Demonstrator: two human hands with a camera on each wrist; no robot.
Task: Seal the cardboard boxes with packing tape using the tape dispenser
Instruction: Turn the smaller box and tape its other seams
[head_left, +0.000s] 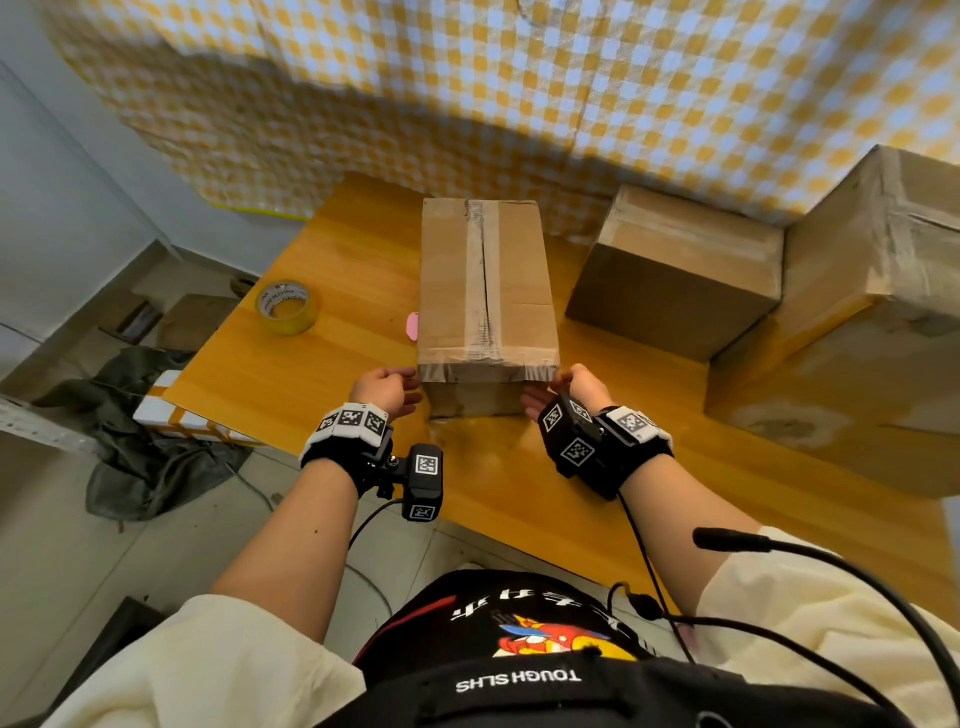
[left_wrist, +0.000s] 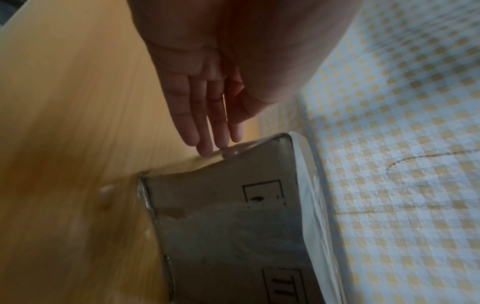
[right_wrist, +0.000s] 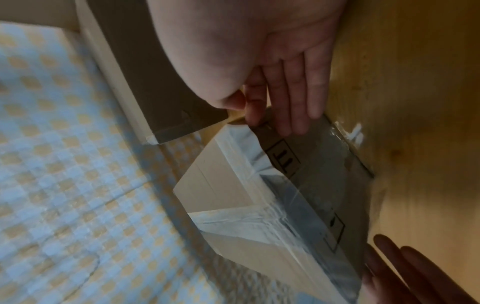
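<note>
A long cardboard box (head_left: 485, 291) lies on the wooden table (head_left: 332, 395), clear tape along its top seam and across its near edge. My left hand (head_left: 387, 389) is at the box's near left corner, fingers (left_wrist: 205, 131) straight, tips touching the taped corner (left_wrist: 228, 152). My right hand (head_left: 563, 392) is at the near right corner, straight fingers (right_wrist: 291, 98) lying flat against the box's end face (right_wrist: 319, 164). A roll of yellow packing tape (head_left: 287, 307) lies on the table to the left, apart from both hands. No dispenser is visible.
Two larger taped boxes (head_left: 680, 270) (head_left: 857, 322) stand at the right of the table. A small pink object (head_left: 412, 326) peeks out beside the long box. A checked cloth (head_left: 519, 78) hangs behind. Floor clutter and a dark bag (head_left: 145, 452) lie left of the table.
</note>
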